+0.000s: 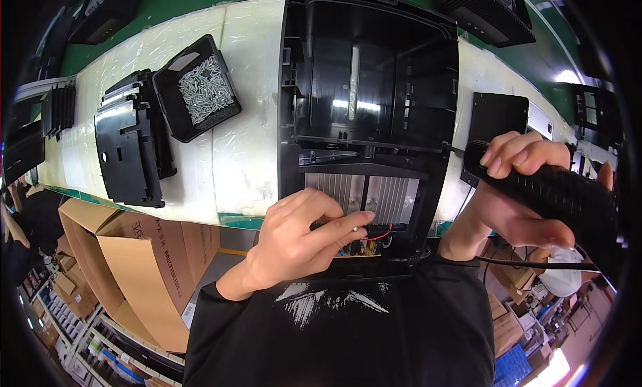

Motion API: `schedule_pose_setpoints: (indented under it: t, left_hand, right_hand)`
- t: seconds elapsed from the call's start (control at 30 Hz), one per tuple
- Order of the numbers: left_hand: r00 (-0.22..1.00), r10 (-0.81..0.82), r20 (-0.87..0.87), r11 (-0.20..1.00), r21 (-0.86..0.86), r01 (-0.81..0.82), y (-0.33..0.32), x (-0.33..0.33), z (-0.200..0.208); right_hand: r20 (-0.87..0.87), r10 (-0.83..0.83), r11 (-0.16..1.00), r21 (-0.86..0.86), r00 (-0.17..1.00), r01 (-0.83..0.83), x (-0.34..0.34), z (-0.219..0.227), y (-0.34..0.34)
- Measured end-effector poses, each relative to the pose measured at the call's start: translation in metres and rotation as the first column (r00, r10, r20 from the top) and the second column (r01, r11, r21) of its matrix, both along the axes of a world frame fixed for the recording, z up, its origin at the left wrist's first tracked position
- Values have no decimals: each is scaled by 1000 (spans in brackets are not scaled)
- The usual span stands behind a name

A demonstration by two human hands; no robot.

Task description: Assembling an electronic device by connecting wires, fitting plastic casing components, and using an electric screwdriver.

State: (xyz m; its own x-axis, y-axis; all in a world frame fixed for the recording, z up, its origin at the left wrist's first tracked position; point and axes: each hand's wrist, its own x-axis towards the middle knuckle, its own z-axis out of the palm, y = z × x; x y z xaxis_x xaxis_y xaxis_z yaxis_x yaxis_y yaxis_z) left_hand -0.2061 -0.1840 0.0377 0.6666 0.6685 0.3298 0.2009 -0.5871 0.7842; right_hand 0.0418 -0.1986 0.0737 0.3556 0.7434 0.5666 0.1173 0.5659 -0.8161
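My left hand (pixel 297 236) is closed in a pinch over the lower part of a black plastic housing (pixel 435 206). A small silver screw (pixel 355 230) shows at its fingertips. Beneath the fingers lie grey metal heat-sink fins (pixel 394 193), with a red wire (pixel 381 237) and part of a circuit board near them. My right hand (pixel 515 193) is wrapped round a black corded electric screwdriver (pixel 535 193), held to the right of the housing. Its thin tip points left toward the housing's edge.
A black tray of screws (pixel 175 113) stands on the bench at left, touching stacked black plates (pixel 127 146). A cardboard box (pixel 144 273) is below the bench edge. Farther right lies a dark flat panel (pixel 498 113). Black units (pixel 485 12) stand at the back.
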Motion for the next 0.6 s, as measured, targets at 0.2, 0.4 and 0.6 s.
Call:
schedule_pose_setpoints:
  t: [0.2,0.4,0.6]
  left_hand:
    - [999,41,26,998,36,-42,-3,1,3]
    - [988,62,139,998,-2,-62,-2,-1,-9]
    - [983,88,160,993,68,-100,-7,-12,-13]
  right_hand:
    - [-14,84,994,75,996,-83,-3,-2,4]
    - [-84,68,985,164,994,-54,-2,10,1]
    - [140,-94,932,360,986,38,33,90,-92]
